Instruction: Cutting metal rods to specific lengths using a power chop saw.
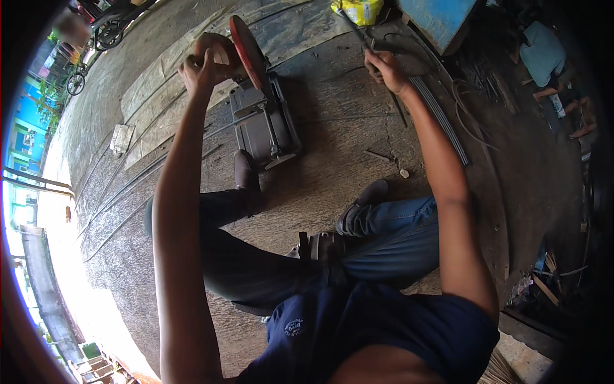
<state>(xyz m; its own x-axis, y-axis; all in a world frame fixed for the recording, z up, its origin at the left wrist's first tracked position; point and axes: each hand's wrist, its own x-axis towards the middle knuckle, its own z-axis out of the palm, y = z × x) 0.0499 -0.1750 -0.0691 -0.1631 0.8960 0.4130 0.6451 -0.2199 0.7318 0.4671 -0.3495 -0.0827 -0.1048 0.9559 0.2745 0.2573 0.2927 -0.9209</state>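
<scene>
My left hand (198,73) is closed at the rounded, reddish-brown loop handle (219,46) of a cut-off saw. The hand partly hides the grip. Beside it stands the saw's red disc-shaped guard (248,51), tilted up over the grey metal base (256,128) on the ground. Out to the right, my right hand (387,72) is wrapped round a long dark bar (350,24). One end of the bar points up toward a yellow package; a thinner dark length shows below the fist. What kind of bar it is I cannot make out.
Thin metal rods (137,176) lie across the ground at left, near a small wire basket (121,139). A bundle of bars (441,121) lies at right. The yellow package (366,11) and a blue panel (441,22) are at the far side. Another person (542,54) crouches far right.
</scene>
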